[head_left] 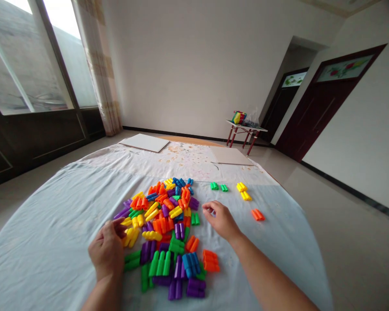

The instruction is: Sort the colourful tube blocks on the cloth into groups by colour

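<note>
Many plastic toy blocks shaped like joined tubes lie in a loose pile on the cloth-covered table. They are orange, yellow, green, purple and blue. At the pile's left edge is my left hand, its fingers bent together beside a yellow block; the fingertips are partly hidden, so what they hold, if anything, does not show. My right hand hovers just right of the pile with loosely curled fingers, apart and with nothing visible between them. The nearest pieces to it are a green block and a purple block.
Set apart on the right are green blocks, yellow blocks and an orange block. Two flat boards, one white and one beige, lie at the table's far side. A small side table stands beyond.
</note>
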A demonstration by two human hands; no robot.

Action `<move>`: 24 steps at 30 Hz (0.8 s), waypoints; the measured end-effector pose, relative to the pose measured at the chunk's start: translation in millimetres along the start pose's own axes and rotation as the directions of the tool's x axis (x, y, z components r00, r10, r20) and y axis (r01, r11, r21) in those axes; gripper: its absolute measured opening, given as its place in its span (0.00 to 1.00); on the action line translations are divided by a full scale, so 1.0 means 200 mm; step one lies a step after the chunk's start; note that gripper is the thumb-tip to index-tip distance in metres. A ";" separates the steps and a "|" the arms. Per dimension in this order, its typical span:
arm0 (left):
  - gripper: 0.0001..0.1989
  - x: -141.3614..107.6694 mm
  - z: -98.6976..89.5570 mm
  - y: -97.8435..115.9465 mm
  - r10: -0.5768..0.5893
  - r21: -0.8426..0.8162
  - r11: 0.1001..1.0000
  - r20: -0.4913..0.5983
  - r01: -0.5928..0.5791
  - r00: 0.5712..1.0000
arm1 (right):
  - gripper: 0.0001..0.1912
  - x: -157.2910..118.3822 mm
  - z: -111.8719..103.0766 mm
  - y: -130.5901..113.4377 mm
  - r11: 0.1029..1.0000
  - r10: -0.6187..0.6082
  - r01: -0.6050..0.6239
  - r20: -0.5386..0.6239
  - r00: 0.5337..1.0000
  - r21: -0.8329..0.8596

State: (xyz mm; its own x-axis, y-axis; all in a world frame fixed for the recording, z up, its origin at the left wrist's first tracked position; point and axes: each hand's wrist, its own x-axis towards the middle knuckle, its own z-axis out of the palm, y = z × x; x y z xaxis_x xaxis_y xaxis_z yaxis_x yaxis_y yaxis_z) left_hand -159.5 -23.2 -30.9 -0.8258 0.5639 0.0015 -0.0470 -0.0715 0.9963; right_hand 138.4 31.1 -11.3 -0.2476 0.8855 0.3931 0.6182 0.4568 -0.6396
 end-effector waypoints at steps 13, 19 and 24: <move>0.20 0.01 -0.01 -0.01 0.005 0.002 1.000 0.018 -0.005 1.000 | 0.14 -0.06 0.13 -0.04 0.988 0.035 -0.006 0.188 0.982 -0.156; 0.21 0.01 -0.01 -0.01 0.013 0.002 1.000 0.005 -0.013 1.000 | 0.16 -0.06 0.09 -0.06 0.985 0.038 -0.004 0.195 0.980 -0.172; 0.20 0.00 0.00 0.01 -0.027 0.007 1.000 -0.010 0.027 1.000 | 0.14 -0.07 0.12 -0.06 0.977 0.059 -0.022 0.171 0.984 -0.212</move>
State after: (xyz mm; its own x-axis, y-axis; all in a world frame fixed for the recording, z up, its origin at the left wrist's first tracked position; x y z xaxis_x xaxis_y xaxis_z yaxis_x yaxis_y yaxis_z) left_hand -159.4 -22.7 -28.6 -0.8301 0.5571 -0.0258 -0.0648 -0.0503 0.9966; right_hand 116.3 15.8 -24.5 -0.3346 0.9123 0.2360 0.7674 0.4092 -0.4937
